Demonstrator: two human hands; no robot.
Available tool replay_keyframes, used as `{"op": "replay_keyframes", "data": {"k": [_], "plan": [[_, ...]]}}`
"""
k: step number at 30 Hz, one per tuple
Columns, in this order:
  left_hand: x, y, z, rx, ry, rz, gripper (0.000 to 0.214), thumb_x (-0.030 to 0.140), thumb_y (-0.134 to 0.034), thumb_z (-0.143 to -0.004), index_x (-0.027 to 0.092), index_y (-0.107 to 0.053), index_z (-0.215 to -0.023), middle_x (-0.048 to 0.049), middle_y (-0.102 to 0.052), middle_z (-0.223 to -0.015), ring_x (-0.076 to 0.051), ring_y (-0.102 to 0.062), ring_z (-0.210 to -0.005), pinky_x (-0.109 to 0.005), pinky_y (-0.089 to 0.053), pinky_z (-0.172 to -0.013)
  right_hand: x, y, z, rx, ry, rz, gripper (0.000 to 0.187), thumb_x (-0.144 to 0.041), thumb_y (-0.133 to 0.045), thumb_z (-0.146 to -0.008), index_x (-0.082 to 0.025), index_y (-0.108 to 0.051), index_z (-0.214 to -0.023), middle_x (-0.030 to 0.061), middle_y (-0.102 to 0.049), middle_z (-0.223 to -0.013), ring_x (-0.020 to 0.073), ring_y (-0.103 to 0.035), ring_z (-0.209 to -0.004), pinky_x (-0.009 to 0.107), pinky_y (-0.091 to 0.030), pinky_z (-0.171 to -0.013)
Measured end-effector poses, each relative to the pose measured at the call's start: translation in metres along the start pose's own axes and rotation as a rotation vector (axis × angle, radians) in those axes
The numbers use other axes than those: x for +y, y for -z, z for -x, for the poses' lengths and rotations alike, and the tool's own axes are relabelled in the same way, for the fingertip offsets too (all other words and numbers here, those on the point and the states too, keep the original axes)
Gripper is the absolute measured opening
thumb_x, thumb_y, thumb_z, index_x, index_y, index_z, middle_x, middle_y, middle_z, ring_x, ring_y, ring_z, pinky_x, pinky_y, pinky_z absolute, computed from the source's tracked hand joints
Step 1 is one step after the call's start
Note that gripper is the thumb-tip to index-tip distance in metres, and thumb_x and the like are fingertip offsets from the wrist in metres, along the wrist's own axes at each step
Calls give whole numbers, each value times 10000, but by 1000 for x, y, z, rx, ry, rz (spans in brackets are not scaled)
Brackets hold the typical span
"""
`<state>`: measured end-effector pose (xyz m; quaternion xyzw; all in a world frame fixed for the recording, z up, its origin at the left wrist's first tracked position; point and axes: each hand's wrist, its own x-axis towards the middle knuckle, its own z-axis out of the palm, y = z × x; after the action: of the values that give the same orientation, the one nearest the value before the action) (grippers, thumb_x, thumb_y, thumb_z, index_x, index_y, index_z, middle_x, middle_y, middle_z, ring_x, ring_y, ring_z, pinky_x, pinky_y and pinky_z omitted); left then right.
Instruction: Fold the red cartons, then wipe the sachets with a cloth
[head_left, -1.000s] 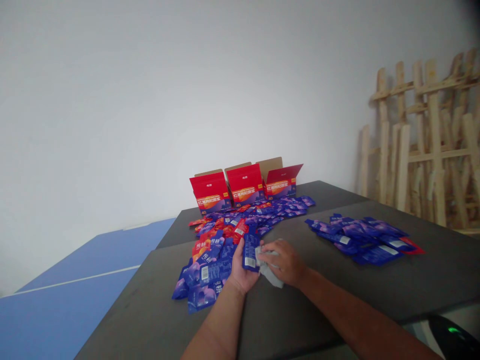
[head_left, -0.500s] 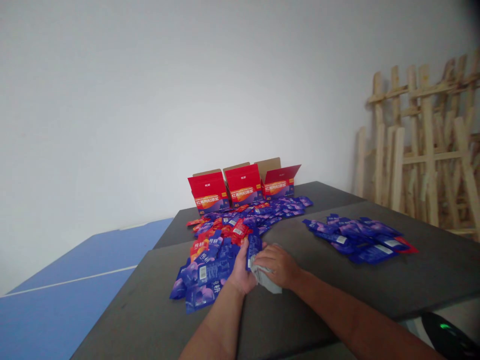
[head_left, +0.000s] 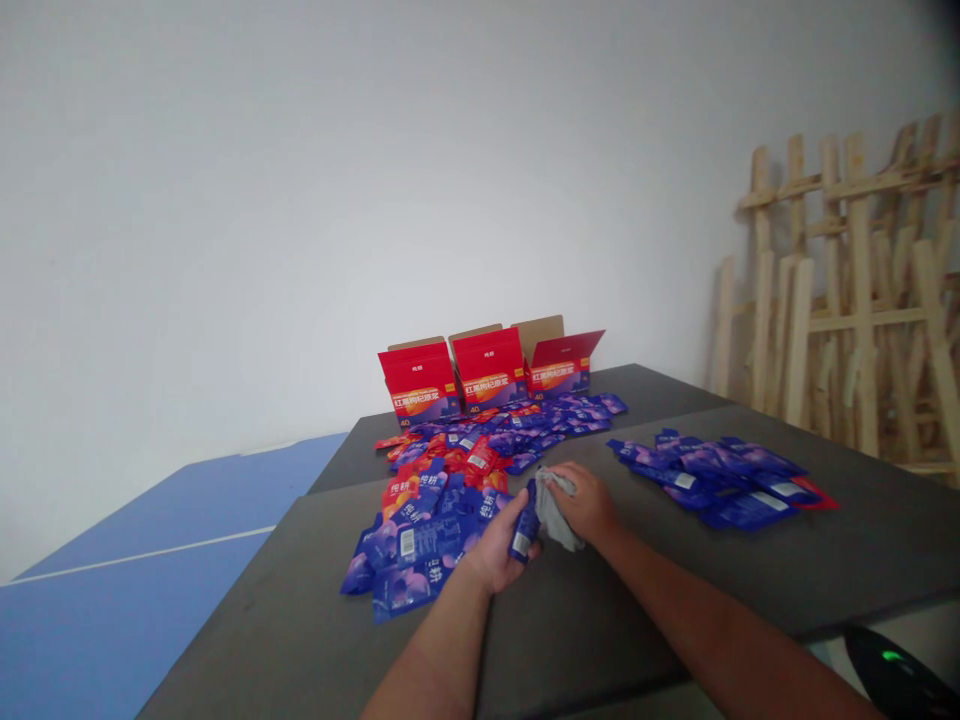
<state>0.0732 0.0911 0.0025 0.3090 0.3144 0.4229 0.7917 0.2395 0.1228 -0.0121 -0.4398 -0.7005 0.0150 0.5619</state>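
Observation:
My left hand (head_left: 501, 548) is closed around a dark blue pouch (head_left: 525, 530), which stands tilted with a white barcode patch near its lower end. Pinched in my right hand (head_left: 583, 500) is a crumpled grey cloth (head_left: 556, 518), pressed along the upper right edge of that pouch. To the left of my hands lies a loose heap of blue pouches (head_left: 431, 540), with red pouches (head_left: 480, 457) mixed in further back. A separate pile of blue pouches (head_left: 705, 475) rests to the right, a red corner sticking out of it.
Three red cartons (head_left: 487, 370) with raised flaps stand at the back of the dark grey table (head_left: 615, 620). Wooden frames (head_left: 855, 300) lean on the wall at right. A blue table-like surface (head_left: 165, 560) lies left. A black object with a green light (head_left: 892, 660) sits lower right.
The cloth in my right hand has moved up and to the right, from the pouch's lower end to its upper edge. My left hand has shifted slightly right and tilted the pouch.

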Motion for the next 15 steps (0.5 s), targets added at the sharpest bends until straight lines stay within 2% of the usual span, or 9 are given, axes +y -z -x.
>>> {"op": "replay_keyframes", "data": {"k": [5,7,9,12,15], "plan": [[7,0,1,-95,41,51,369,427,-653,-825,135,-620,-1048,-75,-679,-823,-145,-642,-630,-170,-330,-368,5,7,-7,77,-235,42,222,-364,-537,-884,-203,-686,-915,68,-706,-887,216,-661,-811,356,-528,-737],[10,1,1,-75,18,120,366,449,-640,-829,133,-625,-1013,-76,-683,-831,-151,-651,-652,-172,-333,-375,0,10,-6,100,-248,37,221,-356,-531,-888,-197,-679,-932,75,-706,-902,221,-658,-824,363,-524,-750],[13,1,1,-49,1,180,382,486,-623,-832,126,-633,-959,-62,-679,-777,-136,-628,-594,-179,-333,-378,-11,11,-3,75,-120,5,202,-320,-518,-897,-190,-665,-947,82,-699,-917,215,-648,-856,358,-517,-780],[13,3,0,-42,20,220,440,560,-588,-828,126,-640,-872,-51,-666,-689,-137,-603,-542,-217,-417,-450,-31,9,7,-96,280,-28,178,-252,-505,-894,-195,-644,-989,78,-691,-956,199,-624,-902,356,-491,-833],[10,4,1,-44,102,213,528,653,-555,-797,134,-643,-834,-80,-683,-708,-222,-669,-700,-313,-519,-639,-48,2,16,-254,605,-12,201,-229,-508,-866,-209,-635,-1020,68,-687,-976,196,-603,-896,369,-467,-840]]}}
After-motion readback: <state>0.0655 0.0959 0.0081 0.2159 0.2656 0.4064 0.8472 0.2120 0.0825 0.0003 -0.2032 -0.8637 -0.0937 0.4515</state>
